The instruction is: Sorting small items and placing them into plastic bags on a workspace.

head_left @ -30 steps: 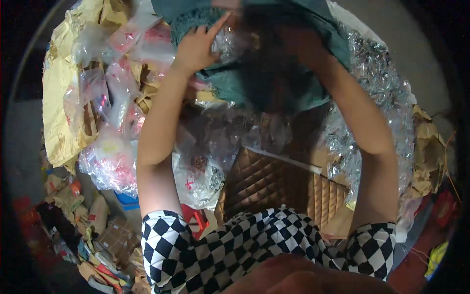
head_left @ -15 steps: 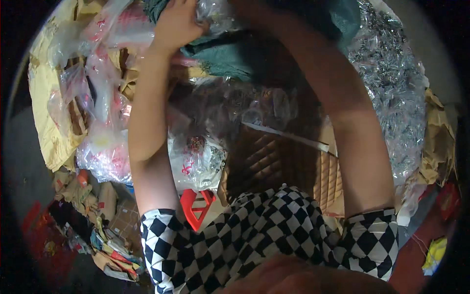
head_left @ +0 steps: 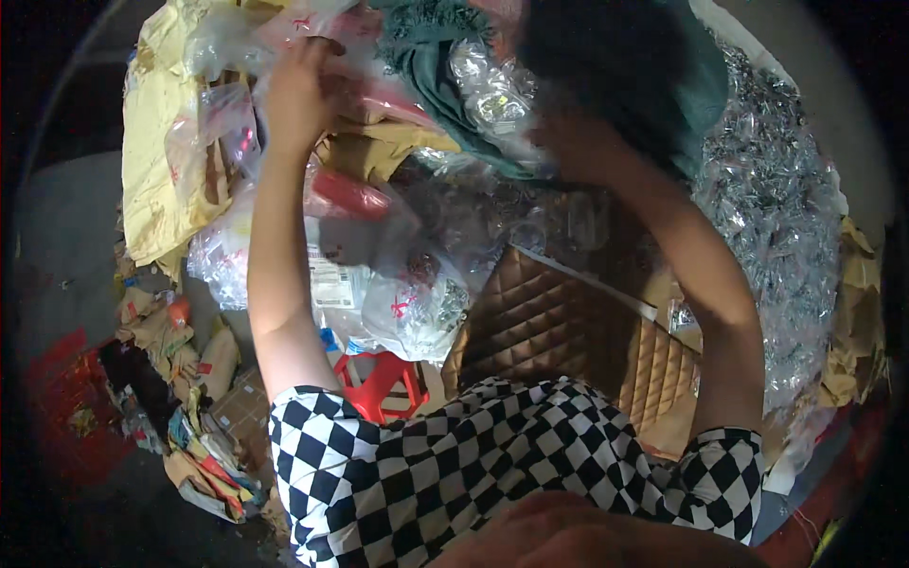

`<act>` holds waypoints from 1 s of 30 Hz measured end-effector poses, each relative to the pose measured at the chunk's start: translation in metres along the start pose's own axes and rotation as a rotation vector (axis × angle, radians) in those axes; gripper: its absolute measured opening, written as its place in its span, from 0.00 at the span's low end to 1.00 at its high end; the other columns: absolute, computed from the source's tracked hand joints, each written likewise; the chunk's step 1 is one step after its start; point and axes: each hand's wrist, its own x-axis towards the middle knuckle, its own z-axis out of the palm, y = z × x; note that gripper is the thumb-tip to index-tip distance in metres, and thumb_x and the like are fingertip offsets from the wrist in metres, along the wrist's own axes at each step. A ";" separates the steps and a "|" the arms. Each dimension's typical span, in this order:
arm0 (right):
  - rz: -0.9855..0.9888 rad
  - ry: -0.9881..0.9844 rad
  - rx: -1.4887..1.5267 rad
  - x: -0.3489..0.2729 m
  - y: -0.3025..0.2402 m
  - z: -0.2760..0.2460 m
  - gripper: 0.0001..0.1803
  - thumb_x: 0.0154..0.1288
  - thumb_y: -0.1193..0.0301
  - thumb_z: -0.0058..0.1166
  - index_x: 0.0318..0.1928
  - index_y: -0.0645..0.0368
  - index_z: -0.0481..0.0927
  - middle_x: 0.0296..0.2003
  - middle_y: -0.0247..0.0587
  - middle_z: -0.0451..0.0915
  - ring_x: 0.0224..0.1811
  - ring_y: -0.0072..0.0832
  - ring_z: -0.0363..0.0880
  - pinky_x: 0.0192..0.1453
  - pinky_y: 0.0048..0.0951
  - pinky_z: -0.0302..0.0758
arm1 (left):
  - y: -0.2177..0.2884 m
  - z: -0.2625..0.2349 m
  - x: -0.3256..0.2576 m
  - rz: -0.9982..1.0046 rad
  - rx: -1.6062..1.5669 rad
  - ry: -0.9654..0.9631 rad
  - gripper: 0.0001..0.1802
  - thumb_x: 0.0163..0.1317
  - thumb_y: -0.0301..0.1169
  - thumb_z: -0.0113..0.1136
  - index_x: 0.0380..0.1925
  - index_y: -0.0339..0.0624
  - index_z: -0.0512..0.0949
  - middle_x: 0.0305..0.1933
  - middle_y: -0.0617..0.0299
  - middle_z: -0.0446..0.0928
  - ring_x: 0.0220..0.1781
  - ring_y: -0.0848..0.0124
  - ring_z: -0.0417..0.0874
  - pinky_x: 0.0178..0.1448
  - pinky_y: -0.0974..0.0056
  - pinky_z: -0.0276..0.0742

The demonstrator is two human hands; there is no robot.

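My left hand (head_left: 298,99) is over clear plastic bags with red print (head_left: 350,47) at the far left. Its fingers are bent a little and spread apart, and I see nothing held in them. Farther right lies a dark green cloth sack (head_left: 701,104) with a frayed edge. Crinkled clear plastic packets (head_left: 497,90) show in its mouth. At the right side of that mouth is my right hand (head_left: 578,147), in deep shadow; its fingers are too dark to make out. A red packet in clear film (head_left: 350,194) lies near my left forearm.
A large heap of clear packets with dark contents (head_left: 772,189) fills the right side. Close to me are a brown quilted sheet (head_left: 530,322) and a red plastic stool (head_left: 383,386). Yellowish paper (head_left: 170,170) stands at left, with scrap cardboard (head_left: 218,369) below it.
My left hand has moved left off the green sack to the plastic bags. My right hand has drawn nearer to me. More clear packets show in the sack's mouth, and the view has shifted.
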 end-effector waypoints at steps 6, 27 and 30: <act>-0.020 -0.012 0.019 -0.002 -0.012 -0.007 0.17 0.67 0.64 0.47 0.54 0.52 0.74 0.45 0.43 0.80 0.46 0.35 0.80 0.48 0.34 0.77 | -0.029 0.025 0.009 0.466 0.479 -0.109 0.20 0.55 0.31 0.52 0.50 0.46 0.76 0.56 0.60 0.74 0.65 0.62 0.68 0.67 0.52 0.63; 0.323 0.242 1.507 -0.411 -0.110 -0.132 0.59 0.48 0.65 0.72 0.73 0.56 0.44 0.68 0.55 0.58 0.71 0.40 0.55 0.71 0.42 0.58 | 0.245 -0.188 -0.193 0.458 -0.858 0.172 0.12 0.56 0.16 0.52 0.39 0.39 0.79 0.38 0.56 0.79 0.44 0.62 0.78 0.49 0.64 0.73; 0.544 0.064 1.583 -0.471 -0.123 -0.129 0.49 0.53 0.63 0.68 0.70 0.59 0.54 0.61 0.48 0.69 0.63 0.32 0.66 0.66 0.37 0.65 | 0.327 -0.149 -0.276 0.173 -1.160 -0.166 0.10 0.58 0.19 0.55 0.40 0.38 0.79 0.38 0.57 0.78 0.43 0.64 0.79 0.45 0.68 0.73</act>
